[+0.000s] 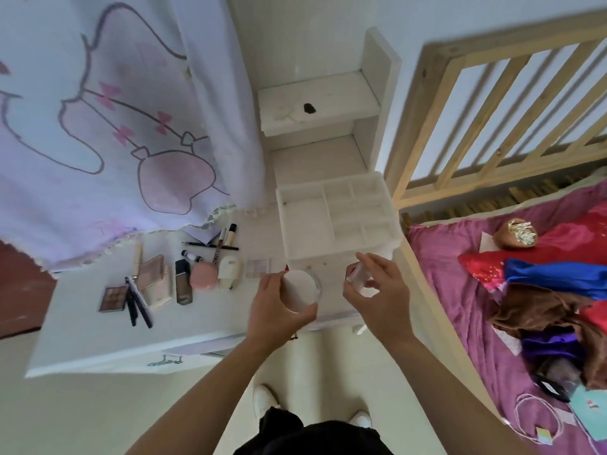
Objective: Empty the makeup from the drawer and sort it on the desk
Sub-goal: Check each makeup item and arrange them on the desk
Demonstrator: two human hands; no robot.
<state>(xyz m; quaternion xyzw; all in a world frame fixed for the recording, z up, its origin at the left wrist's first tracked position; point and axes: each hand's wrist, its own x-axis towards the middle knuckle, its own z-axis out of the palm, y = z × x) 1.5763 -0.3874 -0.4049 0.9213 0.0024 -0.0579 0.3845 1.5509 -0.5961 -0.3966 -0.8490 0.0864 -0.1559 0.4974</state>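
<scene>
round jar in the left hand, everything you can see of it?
The round jar is shallow, with a clear, plastic-looking wall and a pale pinkish-white face. The left hand grips its side, holding it tilted toward the camera over the desk, in front of the white organiser. Only that hand touches it.

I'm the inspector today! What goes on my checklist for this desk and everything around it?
Surface: white desk, with makeup grouped on its left part.
Job's things: eyeshadow palette, foundation bottle, pink puff, white organizer whose top compartments look empty.
Clutter: clothes heaped on the bed.
Hands: left hand grips a round jar; right hand pinches a clear piece.
Cables: white cable on the bed.
Surroundings: cartoon curtain, wooden bed frame.
</scene>
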